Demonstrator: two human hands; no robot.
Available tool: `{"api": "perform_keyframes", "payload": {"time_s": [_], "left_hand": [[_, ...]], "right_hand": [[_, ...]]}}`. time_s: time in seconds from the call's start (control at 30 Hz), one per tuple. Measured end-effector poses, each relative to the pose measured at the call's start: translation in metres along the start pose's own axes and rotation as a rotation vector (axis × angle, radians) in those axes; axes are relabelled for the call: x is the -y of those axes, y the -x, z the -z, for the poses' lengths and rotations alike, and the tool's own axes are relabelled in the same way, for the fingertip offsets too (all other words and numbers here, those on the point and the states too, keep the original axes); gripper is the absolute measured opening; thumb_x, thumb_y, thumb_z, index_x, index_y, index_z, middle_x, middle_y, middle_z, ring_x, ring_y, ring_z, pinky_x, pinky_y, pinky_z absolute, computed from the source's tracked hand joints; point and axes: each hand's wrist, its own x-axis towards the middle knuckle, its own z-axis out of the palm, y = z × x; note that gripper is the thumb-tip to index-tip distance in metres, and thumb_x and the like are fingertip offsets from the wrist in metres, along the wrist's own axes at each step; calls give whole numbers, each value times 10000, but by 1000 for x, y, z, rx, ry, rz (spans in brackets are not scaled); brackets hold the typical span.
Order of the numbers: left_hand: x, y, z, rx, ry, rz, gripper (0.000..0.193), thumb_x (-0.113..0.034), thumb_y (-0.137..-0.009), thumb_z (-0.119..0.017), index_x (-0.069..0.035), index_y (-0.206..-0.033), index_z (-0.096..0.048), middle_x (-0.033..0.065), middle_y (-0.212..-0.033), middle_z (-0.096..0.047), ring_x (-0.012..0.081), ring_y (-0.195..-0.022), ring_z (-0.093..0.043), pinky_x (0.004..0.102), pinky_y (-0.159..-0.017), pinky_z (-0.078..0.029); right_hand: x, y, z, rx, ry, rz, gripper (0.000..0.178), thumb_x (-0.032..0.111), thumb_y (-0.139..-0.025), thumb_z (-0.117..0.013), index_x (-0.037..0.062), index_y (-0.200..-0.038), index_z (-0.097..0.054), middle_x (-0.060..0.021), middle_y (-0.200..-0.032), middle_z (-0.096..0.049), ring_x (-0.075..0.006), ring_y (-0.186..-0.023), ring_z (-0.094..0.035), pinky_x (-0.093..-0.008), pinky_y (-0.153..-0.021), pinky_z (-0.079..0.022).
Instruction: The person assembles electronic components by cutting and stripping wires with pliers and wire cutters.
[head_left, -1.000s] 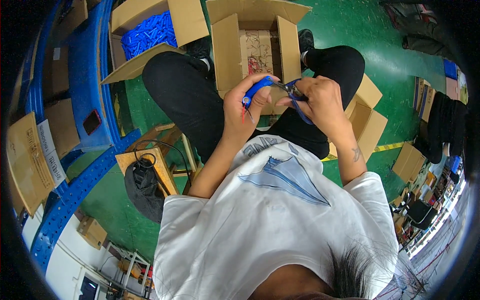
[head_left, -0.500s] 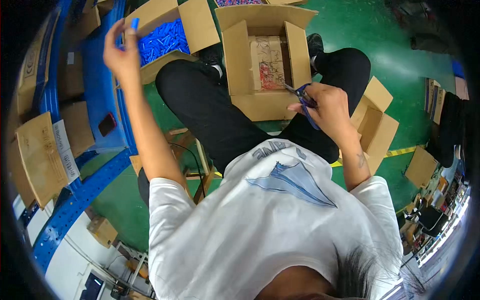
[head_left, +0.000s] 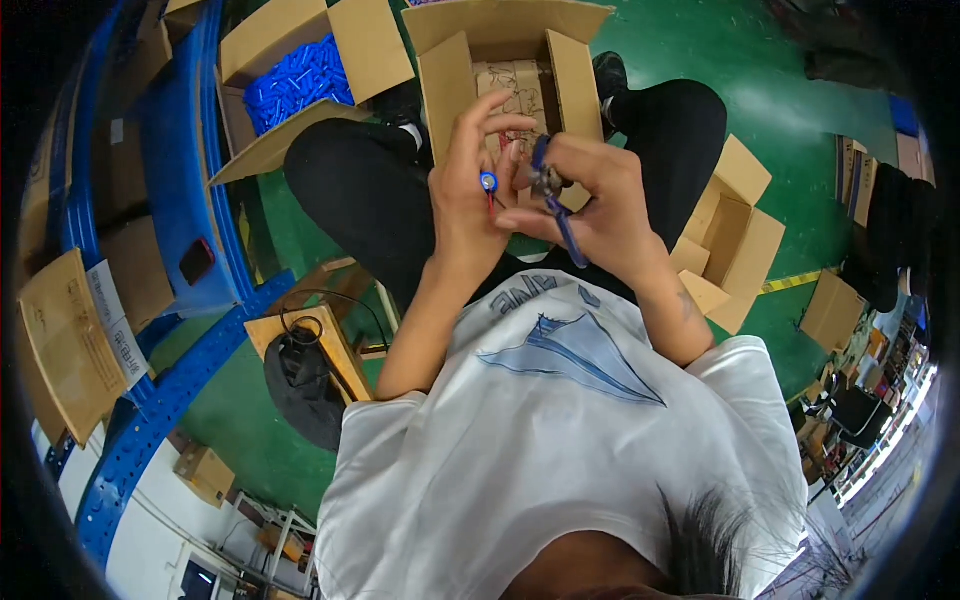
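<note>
Your left hand [head_left: 466, 205] has swung from the left carton [head_left: 270, 148] to your right hand [head_left: 605, 195] | left curls round a blue cylindrical cell [head_left: 488, 181], above the middle carton's [head_left: 447, 95] near edge | right wraps blue-handled pliers [head_left: 547, 183], opening unclear | likely step: presenting cell to pliers; next calls for steady alignment

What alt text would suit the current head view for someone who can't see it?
The person's left hand holds a small blue cylinder with a red wire, close to a purple-handled metal tool in the right hand. Beyond the hands stands an open cardboard box; to its left, another box holds many blue cylinders.
</note>
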Motion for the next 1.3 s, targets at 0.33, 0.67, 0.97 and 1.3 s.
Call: {"api": "perform_keyframes", "payload": {"time_s": [0.33, 0.67, 0.97, 1.3], "left_hand": [[11, 13, 3, 46, -21, 112, 440, 77, -761, -562, -62, -1164, -453, 58, -910, -615, 87, -588, -506, 210, -538, -425], [10, 34, 18, 190, 520, 280, 313, -111, -812, -622, -6, -1078, -496, 58, -891, -579, 101, -773, -548, 206, -669, -445], [11, 36, 10, -13, 443, 42, 273, -113, -817, -618, 26, -1015, -492, 117, -932, -594, 148, -859, -581, 242, -747, -470], [7, 37, 10, -19, 602, 119, 323, -166, -804, -640, 15, -1014, -474, 115, -928, -577, 132, -768, -556, 248, -688, -470]], "right_hand": [[2, 18, 2, 123, -24, -144, 210, 124, -635, -737, 7, -749, -605, -101, -644, -552, -209, -547, -530, -279, -499, -403], [-2, 15, 22, 82, -128, -218, 104, -6, -602, -655, -15, -647, -562, -54, -609, -523, -131, -534, -462, -243, -494, -335], [8, 21, 15, 153, -168, -203, 142, -4, -589, -699, -8, -638, -565, -64, -629, -562, -128, -556, -533, -229, -491, -371], [7, 26, 8, 15, -161, -248, 70, -7, -670, -661, -23, -689, -595, -36, -619, -558, -92, -548, -495, -210, -509, -370]]}}
